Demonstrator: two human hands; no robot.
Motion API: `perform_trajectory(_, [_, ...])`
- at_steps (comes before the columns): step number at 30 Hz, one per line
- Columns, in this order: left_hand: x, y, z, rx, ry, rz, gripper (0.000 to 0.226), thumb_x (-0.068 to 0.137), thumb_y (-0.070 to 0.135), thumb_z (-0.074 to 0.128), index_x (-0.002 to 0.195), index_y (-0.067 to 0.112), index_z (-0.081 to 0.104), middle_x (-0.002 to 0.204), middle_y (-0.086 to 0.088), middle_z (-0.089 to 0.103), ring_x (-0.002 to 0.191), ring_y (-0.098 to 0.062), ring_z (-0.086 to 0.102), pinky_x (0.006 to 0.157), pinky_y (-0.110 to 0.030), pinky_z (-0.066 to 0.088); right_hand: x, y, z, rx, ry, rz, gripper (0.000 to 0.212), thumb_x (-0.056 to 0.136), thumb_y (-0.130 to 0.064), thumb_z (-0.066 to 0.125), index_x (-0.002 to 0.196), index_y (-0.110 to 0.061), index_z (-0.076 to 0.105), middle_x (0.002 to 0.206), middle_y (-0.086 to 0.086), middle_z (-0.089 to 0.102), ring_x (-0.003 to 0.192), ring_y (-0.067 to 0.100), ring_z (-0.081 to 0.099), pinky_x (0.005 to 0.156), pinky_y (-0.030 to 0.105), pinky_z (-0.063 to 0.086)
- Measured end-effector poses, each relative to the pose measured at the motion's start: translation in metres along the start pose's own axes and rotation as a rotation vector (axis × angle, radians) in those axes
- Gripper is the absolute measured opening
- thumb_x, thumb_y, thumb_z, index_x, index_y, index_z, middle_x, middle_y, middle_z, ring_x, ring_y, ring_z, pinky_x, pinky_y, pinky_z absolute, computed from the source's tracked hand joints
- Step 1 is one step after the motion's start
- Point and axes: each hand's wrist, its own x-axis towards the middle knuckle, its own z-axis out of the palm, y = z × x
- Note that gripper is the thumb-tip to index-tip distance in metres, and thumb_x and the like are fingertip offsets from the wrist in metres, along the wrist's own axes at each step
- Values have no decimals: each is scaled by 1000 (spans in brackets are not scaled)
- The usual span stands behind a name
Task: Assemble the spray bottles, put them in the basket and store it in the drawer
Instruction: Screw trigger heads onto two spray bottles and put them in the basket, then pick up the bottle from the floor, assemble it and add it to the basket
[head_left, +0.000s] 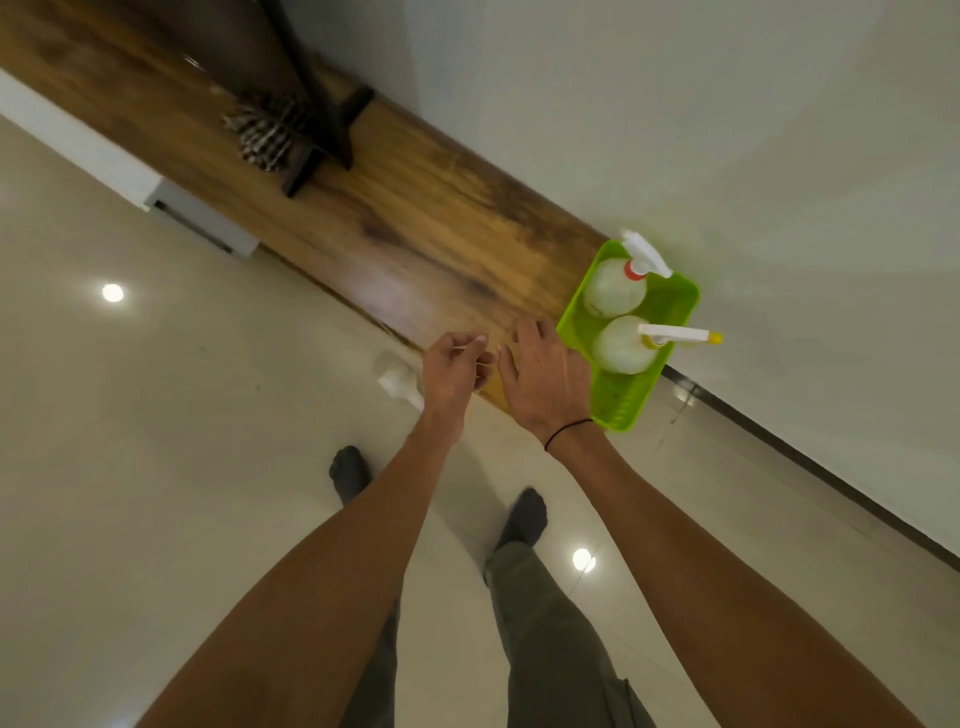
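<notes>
A lime green basket (670, 306) stands on the right end of a wooden cabinet top (415, 223). Two pale spray bottles stand in it: a red-collared bottle (613, 288) at the back and a yellow-nozzled bottle (623, 345) in front. My right hand (540, 379) hovers flat with fingers apart, just left of the basket's rim. Beside it, my left hand (454, 369) has its fingers curled and pinches what looks like a thin pale tube (467, 343). A blurred white object (400, 382) shows left of that hand; whether it is held is unclear.
A dark stand (322, 130) and a striped feathery ornament (267, 132) sit further left on the top. Below the top, a grey drawer front (202, 218) juts out slightly. My socked feet are on a glossy tiled floor (156, 441); a pale wall runs behind.
</notes>
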Motion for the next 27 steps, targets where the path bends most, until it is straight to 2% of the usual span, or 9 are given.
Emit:
perform_trajectory(2, [6,-3,-22,-29,20,-16,22,98,18,69,113,2,69,75,-6,72,57,-11,61,55,-23,51,1,-19,15,3,-41,-12,25,102,-37,53,115,-15,51,109,8,62,71,39,67,54,42,53])
perform_trajectory(7, [27,-11,-75,-38,62,-43,20,97,17,68,111,3,69,74,-6,73,59,-17,61,56,-29,51,8,-59,55,19,-102,-55,21,103,-31,54,116,-14,51,104,6,60,69,34,66,53,34,42])
perform_trajectory(13, [72,-38,-131,89,90,-53,19,98,22,68,110,9,72,85,-12,76,66,-15,67,60,-23,54,14,-90,128,67,-186,-69,24,103,-29,55,120,-14,50,105,7,64,79,33,68,65,41,55])
perform_trajectory(18, [120,-74,-156,138,94,-78,12,97,19,65,104,12,72,75,-3,75,60,-9,68,59,-22,53,18,-95,209,68,-242,-68,23,98,-28,64,112,-15,52,100,7,68,80,30,71,64,44,60])
perform_trajectory(23, [164,-124,-170,161,92,-126,13,99,18,64,107,12,72,89,-8,75,67,-12,69,58,-17,54,21,-84,285,45,-341,-4,29,97,-28,66,117,-16,48,103,8,68,88,31,71,69,46,61])
perform_trajectory(27, [204,-166,-180,183,94,-157,16,99,17,63,110,10,72,84,-9,75,65,-13,68,58,-19,53,24,-71,347,3,-400,10,35,97,-31,66,122,-15,48,108,8,67,101,30,67,71,43,59])
